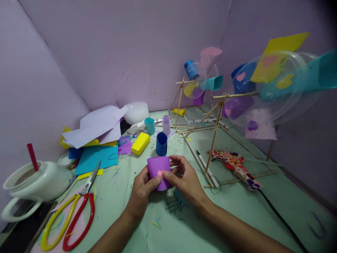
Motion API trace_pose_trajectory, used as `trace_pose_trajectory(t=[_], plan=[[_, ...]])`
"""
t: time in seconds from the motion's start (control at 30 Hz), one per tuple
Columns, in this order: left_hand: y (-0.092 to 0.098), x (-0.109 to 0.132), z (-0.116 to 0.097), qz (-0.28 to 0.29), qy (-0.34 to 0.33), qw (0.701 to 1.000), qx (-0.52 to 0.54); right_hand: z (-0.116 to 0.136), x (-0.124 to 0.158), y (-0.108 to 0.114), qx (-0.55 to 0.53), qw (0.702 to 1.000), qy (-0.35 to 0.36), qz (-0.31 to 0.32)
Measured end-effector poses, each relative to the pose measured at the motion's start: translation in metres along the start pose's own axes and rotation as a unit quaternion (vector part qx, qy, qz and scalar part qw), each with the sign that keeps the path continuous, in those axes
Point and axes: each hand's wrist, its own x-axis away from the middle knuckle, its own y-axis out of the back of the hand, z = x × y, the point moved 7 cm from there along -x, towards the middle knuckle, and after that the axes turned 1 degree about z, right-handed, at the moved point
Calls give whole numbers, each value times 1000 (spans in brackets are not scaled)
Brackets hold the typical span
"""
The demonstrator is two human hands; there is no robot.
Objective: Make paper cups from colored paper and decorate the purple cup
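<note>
Both hands hold a purple paper cup above the green tabletop. My left hand wraps its left side, the thumb lying across the front. On the right side is my right hand, its thumb pressing a small pink paper heart on the cup's front. The fingers behind the cup are partly hidden. Just beyond it stands a dark blue paper cup. A yellow paper cup lies on its side to the left. Farther back are a teal paper cup and a lilac paper cup, both upright.
Scissors with red and yellow handles lie at the left, near a white pot and stacked paper. At the right, a patterned glue gun trails a black cord. Two stick frames carry clear plastic wheels with paper cups.
</note>
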Motion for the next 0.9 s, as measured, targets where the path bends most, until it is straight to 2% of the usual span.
trace_pose_trajectory(t=[0.2, 0.33, 0.53, 0.63, 0.73, 0.83, 0.9], plan=[[-1, 0, -1, 24, -24, 999, -13, 1, 1, -4, -24, 999, -7, 43], [-3, -1, -3, 21, -35, 999, -1, 5, 1, -4, -12, 999, 1, 33], [-3, 1, -5, -6, -12, 1000, -9, 4, -1, -6, -20, 999, 7, 26], [1, 0, -2, -32, 8, 999, -17, 5, 1, 0, 4, 1000, 20, -24], [9, -2, 1, -71, 15, 997, -38, 18, 6, 6, 106, 988, 85, -79], [12, -5, 3, -61, 3, 997, -53, 34, 13, 3, 167, 968, 181, -52], [11, -6, 2, -46, -1, 997, -67, 39, 16, 2, 177, 959, 217, -35]])
